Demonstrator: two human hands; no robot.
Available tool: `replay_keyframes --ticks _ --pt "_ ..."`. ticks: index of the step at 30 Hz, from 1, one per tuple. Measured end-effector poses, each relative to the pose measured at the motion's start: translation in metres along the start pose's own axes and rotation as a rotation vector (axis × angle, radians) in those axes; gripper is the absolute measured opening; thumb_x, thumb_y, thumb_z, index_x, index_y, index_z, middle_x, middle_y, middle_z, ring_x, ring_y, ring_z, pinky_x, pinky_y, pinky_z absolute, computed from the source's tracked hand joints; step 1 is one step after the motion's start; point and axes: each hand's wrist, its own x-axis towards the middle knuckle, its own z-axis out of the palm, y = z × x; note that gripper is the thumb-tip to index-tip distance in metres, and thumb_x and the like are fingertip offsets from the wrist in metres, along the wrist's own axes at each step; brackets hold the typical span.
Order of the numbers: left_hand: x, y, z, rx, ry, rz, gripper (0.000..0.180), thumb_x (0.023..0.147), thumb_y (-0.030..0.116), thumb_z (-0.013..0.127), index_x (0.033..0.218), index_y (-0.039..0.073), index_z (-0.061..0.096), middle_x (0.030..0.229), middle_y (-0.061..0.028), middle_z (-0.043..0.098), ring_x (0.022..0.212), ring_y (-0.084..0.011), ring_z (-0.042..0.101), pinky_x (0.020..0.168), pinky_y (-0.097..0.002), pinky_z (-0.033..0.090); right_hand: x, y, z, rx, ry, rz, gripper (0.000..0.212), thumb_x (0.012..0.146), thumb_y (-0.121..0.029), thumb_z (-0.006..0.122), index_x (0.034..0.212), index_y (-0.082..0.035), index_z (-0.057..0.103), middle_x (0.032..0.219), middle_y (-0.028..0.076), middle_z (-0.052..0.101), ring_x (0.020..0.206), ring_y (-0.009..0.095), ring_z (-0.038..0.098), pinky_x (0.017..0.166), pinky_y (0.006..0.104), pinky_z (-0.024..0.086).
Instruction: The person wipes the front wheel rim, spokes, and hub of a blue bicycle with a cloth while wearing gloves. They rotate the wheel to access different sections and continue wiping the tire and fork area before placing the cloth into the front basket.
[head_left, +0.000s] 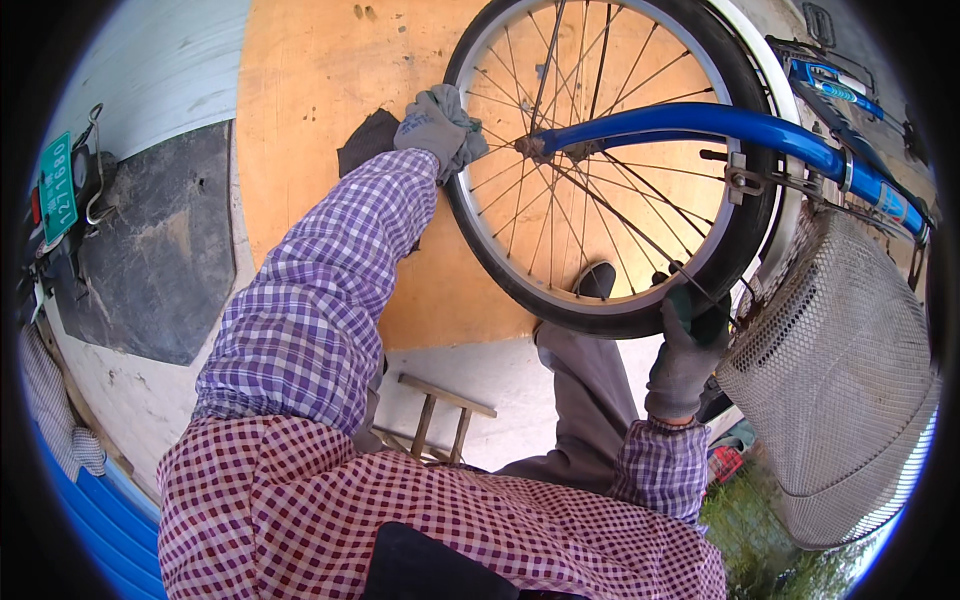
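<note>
One broad, smooth orange board (320, 190), lightly stained, lies behind the bicycle's front wheel (580, 153), a spoked circle set before the wearer. The wheel probably handles as stiff and moderately heavy, turning readily at its hub; its black rubber tyre (600, 322) should offer the surest grip. At right, a flared basket (840, 370) of grey wire mesh adjoins a glossy, tubular blue fork (720, 122). The grey-gloved right hand (688, 350) is curled around the tyre's lower right; the left hand (428, 132), likewise gloved, clasps a soft, crumpled grey cloth (468, 135) against its left side.
</note>
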Motion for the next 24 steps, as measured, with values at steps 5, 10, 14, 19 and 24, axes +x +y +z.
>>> replay_keyframes --ticks 5,10,14,19,24 --pt "0.003 -0.029 0.02 -0.225 -0.151 -0.088 0.066 0.085 0.031 0.071 0.136 -0.001 0.042 0.129 -0.0223 0.057 0.121 -0.0361 0.059 0.102 -0.0423 0.049 -0.005 0.0 0.005 0.017 0.037 -0.024 0.036 0.086 -0.005 0.072 0.119 0.005 0.06 0.111 0.011 0.069 0.1 0.02 0.065 0.09 0.0337 0.052" --pt "-0.043 -0.054 0.05 -0.302 -0.112 -0.034 0.061 0.088 0.025 0.063 0.139 -0.003 0.041 0.126 -0.0226 0.059 0.115 -0.0336 0.062 0.096 -0.047 0.05 -0.002 0.008 -0.003 0.021 -0.028 -0.04 0.037 0.087 -0.007 0.073 0.12 0.004 0.059 0.11 0.012 0.068 0.1 0.02 0.064 0.092 0.0333 0.051" --pt "-0.084 -0.052 0.054 -0.181 -0.38 0.299 0.05 0.085 0.021 0.062 0.128 -0.002 0.052 0.118 -0.0204 0.064 0.11 -0.0338 0.064 0.094 -0.0403 0.051 0.002 0.015 -0.005 -0.06 -0.016 -0.048 0.041 0.087 -0.009 0.073 0.124 0.003 0.058 0.114 0.012 0.067 0.104 0.021 0.063 0.094 0.0348 0.05" --pt "-0.058 -0.035 0.004 -0.056 -0.415 0.234 0.027 0.08 0.024 0.072 0.092 0.0 0.068 0.095 -0.0137 0.071 0.093 -0.0309 0.069 0.083 -0.0375 0.053 0.001 0.019 -0.012 -0.075 -0.041 0.005 0.047 0.087 -0.01 0.074 0.129 0.001 0.055 0.123 0.012 0.063 0.113 0.022 0.06 0.098 0.0353 0.048" --pt "-0.031 0.016 -0.06 -0.786 -0.068 0.34 0.042 0.083 0.014 0.076 0.12 -0.001 0.063 0.108 -0.012 0.07 0.095 -0.0184 0.067 0.085 -0.0306 0.054 0.001 0.015 -0.019 -0.047 -0.029 0.035 0.048 0.086 -0.011 0.074 0.129 0.0 0.056 0.12 0.011 0.066 0.109 0.02 0.062 0.097 0.0344 0.048"
